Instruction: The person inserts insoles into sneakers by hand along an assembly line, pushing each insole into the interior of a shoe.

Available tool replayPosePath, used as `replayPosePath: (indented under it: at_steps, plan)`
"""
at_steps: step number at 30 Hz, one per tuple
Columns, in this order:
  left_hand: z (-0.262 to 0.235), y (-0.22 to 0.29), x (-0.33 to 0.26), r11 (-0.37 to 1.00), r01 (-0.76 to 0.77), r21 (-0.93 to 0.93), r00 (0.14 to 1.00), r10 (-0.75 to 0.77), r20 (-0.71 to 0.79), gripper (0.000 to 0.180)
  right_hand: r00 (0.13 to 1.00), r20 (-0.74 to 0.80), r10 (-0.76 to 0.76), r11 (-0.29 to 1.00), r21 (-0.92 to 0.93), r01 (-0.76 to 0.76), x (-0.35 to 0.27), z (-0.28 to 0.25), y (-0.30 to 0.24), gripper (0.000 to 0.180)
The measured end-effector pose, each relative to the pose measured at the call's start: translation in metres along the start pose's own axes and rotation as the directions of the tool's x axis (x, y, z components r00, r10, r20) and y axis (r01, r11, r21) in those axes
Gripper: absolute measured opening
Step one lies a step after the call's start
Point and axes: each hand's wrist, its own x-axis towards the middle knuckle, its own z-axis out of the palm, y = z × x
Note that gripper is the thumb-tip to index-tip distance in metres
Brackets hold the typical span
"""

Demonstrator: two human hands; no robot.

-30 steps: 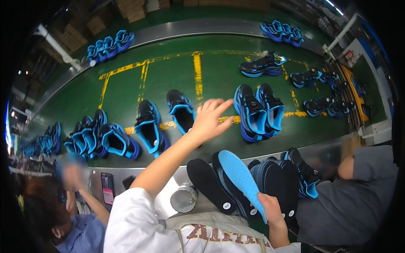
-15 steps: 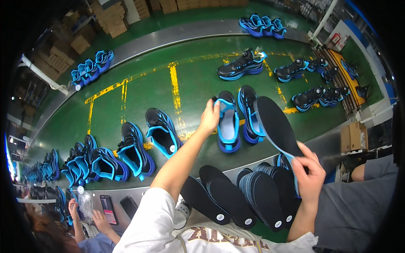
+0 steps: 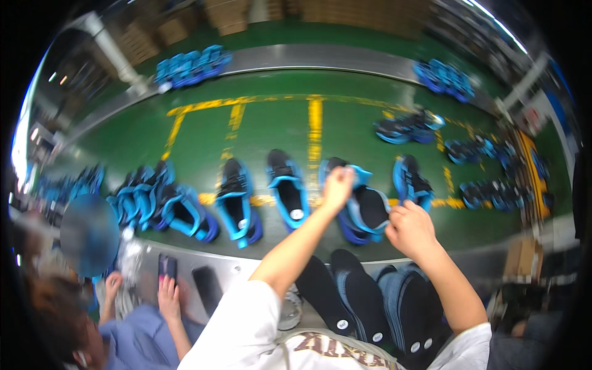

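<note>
My left hand (image 3: 339, 187) is closed on the light-blue tongue of a black-and-blue sneaker (image 3: 353, 233) and holds its opening wide. A black insole (image 3: 372, 206) with a pale blue edge lies partly inside that opening, its toe end hidden in the shoe. Its heel end is pinched in my right hand (image 3: 412, 229). Just beyond my right hand stands another sneaker (image 3: 407, 179). To the left of the held shoe is a sneaker (image 3: 288, 191) with a white round sticker inside. Stacks of black insoles (image 3: 361, 296) with white stickers lie close to my body.
More sneakers (image 3: 145, 191) line the green belt (image 3: 271, 129) on the left, others (image 3: 484, 151) on the right. Sneakers (image 3: 194, 65) also stand on the far metal ledge. At lower left a co-worker's hand (image 3: 168, 296) is beside a phone (image 3: 167, 266); a dark phone (image 3: 206, 283) lies nearby.
My right hand has brought the insole from the right into the sneaker's opening. My left hand still grips a tongue. The view has swung, and the co-worker's head has come further into it.
</note>
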Motion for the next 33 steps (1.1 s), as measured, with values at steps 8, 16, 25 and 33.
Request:
replayPosePath:
  at_steps: [8,16,25,33]
  plan:
    - [0.003,-0.016,0.000,0.979,0.095,-0.180,0.982,-0.063,0.176,0.037,0.980,0.047,0.193,0.974,0.113,-0.197,-0.009,0.113,0.019,0.014]
    - [-0.004,-0.012,-0.018,0.980,-0.177,0.091,0.984,0.175,0.023,0.042,0.993,0.074,0.096,0.975,0.192,-0.109,0.015,0.099,-0.001,0.021]
    - [-0.011,0.007,-0.023,0.981,-0.100,0.164,0.988,0.079,0.134,0.043,0.879,0.453,0.151,0.900,0.304,-0.311,0.016,0.091,0.038,0.016]
    - [-0.006,0.005,-0.015,0.981,-0.119,0.153,0.984,0.096,0.152,0.035,0.981,0.093,-0.173,0.964,0.221,0.149,0.025,0.149,0.041,0.015]
